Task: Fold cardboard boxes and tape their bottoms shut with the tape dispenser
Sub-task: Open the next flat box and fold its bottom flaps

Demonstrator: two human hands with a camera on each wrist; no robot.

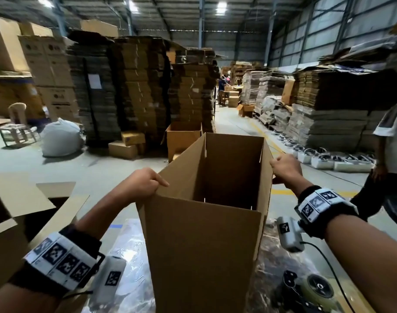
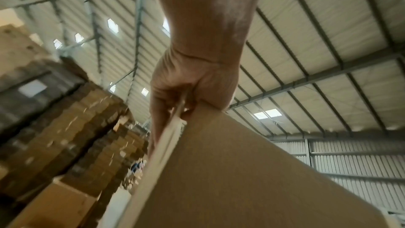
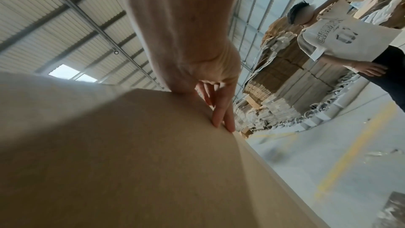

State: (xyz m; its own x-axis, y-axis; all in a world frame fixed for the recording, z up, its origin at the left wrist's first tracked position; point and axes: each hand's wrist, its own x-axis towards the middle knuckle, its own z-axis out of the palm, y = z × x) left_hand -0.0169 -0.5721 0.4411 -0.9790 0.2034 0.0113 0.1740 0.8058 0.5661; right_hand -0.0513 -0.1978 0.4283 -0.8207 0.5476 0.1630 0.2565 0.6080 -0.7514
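Step in hand: opening a flat carton into a square tube. The cardboard box (image 1: 204, 222) stands upright at centre of the head view with its top flaps up and its inside open and dark; judging by that, the squaring-up is nearly finished, and the bottom is not visible.
Left hand: the left hand (image 1: 140, 184) is at 9 o'clock from the box mouth, on the top edge of the left flap. The left wrist view shows its fingers (image 2: 162, 103) curled over one face of the board and the thumb on the other, the edge pinched between them.
Right hand: the right hand (image 1: 285, 169) is at 3 o'clock, on the top edge of the right flap. In the right wrist view its fingers (image 3: 221, 108) lie nearly straight down the outer face while the thumb side bears on the edge; a light clasp, not a fist.
Tape dispenser: the tape dispenser (image 1: 310, 290) lies at 5 o'clock from the box, on the plastic-covered table (image 1: 129, 256), untouched.
Next move, as I judge it: tip the box over, fold the bottom flaps in, keep them flat and meeting, then free the right hand for the dispenser.
Bystander: a person in a white T-shirt (image 1: 389, 136) stands at 3 o'clock, well apart.
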